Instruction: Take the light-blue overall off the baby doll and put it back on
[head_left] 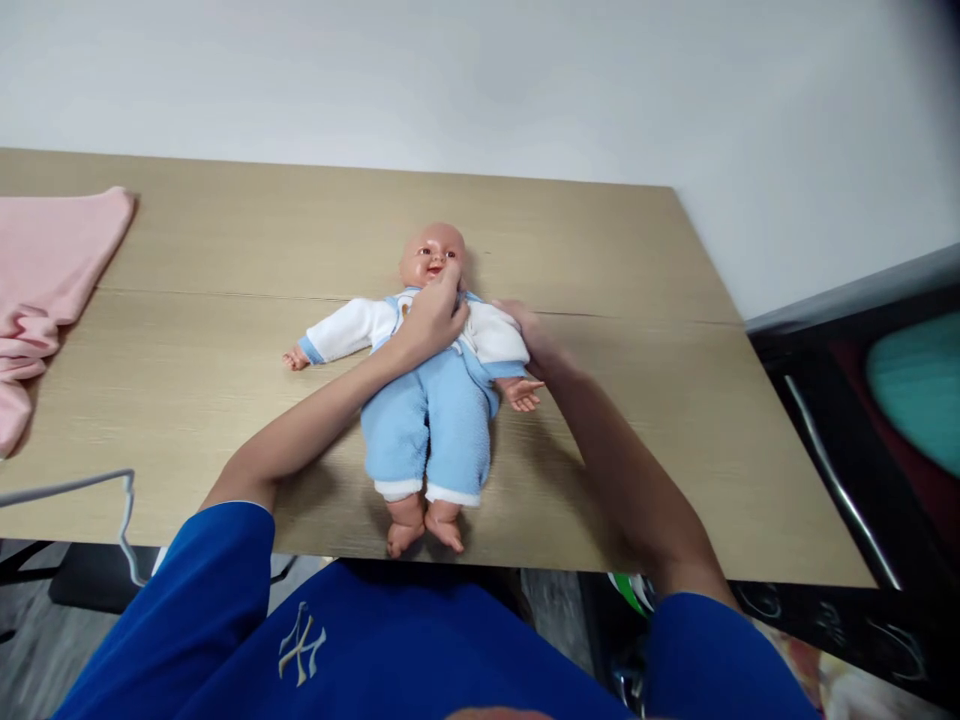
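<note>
Bald, glossy plastic baby doll | fleecy blue-white suit | left hand on chest, right hand at white sleeve | fingers' hold: can't tell

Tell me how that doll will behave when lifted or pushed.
The doll would probably bend at the middle, as its fuzzy outfit looks soft and rumpled. Its shiny head looks like hard plastic, so likely stiff and a little slippery. Lying on its back with arms spread, it seems unlikely to roll.
</note>
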